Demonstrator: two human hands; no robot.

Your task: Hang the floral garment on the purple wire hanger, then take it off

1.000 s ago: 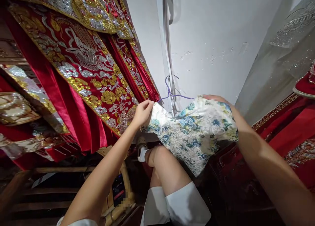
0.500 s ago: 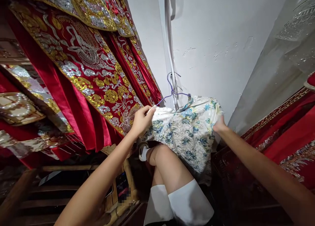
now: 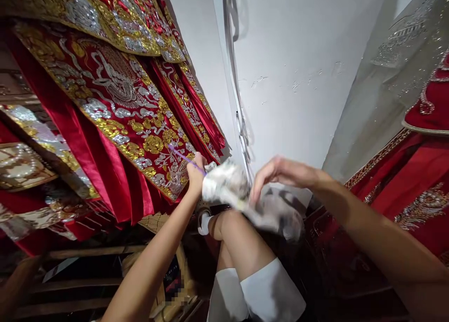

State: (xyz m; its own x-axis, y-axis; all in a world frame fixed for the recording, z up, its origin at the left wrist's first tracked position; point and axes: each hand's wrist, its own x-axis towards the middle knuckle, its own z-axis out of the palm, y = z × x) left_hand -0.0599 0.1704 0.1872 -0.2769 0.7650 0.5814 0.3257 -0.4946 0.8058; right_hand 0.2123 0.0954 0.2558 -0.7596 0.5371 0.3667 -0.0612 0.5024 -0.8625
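While the left hand (image 3: 194, 177) grips the purple hanger (image 3: 180, 154), I cannot confirm the half-curled right hand (image 3: 282, 172) holds anything; the garment (image 3: 229, 181), five o'clock of centre, may slip if loosely pinched.

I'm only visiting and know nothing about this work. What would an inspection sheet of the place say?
Surface: bamboo-like furniture left of the person's legs.
Job's things: pale garment, bunched and blurred; purple hanger, partly visible.
Clutter: phone on the furniture.
Hands: left hand closed on the hanger; right hand curled, fingers overlapping the garment, grip unclear.
Cables: nothing seen for certain.
Surroundings: red embroidered costume on the left, pale wall ahead, red fabric on the right.
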